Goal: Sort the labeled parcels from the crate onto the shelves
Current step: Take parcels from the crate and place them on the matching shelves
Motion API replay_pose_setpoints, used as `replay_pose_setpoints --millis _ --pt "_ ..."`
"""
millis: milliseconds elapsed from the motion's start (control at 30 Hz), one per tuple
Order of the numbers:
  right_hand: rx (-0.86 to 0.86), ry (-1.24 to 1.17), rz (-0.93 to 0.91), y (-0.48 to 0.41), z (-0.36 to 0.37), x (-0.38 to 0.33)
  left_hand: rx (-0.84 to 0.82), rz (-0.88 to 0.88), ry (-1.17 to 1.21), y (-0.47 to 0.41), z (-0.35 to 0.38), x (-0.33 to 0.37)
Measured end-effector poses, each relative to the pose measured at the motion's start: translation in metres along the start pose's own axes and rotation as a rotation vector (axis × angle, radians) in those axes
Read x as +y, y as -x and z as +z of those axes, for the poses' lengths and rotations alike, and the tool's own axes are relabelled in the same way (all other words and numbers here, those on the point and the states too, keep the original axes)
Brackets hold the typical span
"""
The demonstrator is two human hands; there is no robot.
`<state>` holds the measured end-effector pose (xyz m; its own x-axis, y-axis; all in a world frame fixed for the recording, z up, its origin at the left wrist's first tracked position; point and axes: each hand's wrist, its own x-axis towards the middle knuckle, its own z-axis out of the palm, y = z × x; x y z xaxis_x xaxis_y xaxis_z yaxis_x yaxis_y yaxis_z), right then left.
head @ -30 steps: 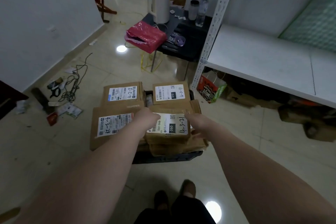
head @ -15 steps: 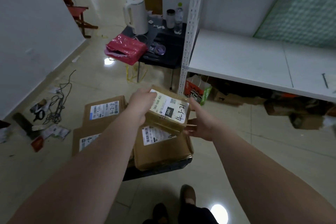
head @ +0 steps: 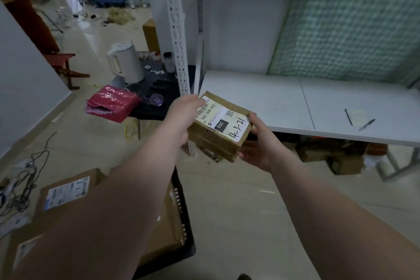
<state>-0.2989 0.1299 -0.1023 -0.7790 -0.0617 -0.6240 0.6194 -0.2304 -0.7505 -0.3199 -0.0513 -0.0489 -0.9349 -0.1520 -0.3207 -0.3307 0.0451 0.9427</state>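
currently we hold parcel [head: 219, 126] marked 4-3-21 w/ both hands, left hand [head: 181, 116] & right hand [head: 258, 148] clamped on its ends, near shelf [head: 272, 98].

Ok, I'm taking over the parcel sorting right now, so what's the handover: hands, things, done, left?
Left hand and right hand both grip the parcel marked 4-3-21, held in the air before the white shelf.
The crate sits on the floor below, with more parcels in it.
Done: this parcel is out of the crate.
Left: set it on a shelf, then sort the rest.
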Motion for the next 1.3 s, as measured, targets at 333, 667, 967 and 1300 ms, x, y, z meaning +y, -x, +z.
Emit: replay_pose_setpoints --millis 333,667,967,1300 --pt "-0.043 -0.128 -0.095 -0.004 -0.105 -0.088 0.006 0.161 0.155 -0.024 0.115 0.057" --pt "-0.112 -0.234 -0.193 -0.010 -0.138 -0.111 -0.266 -0.055 0.281 -0.043 0.167 0.063" --pt "-0.128 -0.129 -0.224 -0.042 -0.133 -0.144 -0.258 0.010 0.261 -0.090 0.168 0.081" --pt "-0.221 -0.009 -0.346 -0.087 -0.060 -0.245 -0.194 0.174 0.286 -0.155 0.120 0.166"
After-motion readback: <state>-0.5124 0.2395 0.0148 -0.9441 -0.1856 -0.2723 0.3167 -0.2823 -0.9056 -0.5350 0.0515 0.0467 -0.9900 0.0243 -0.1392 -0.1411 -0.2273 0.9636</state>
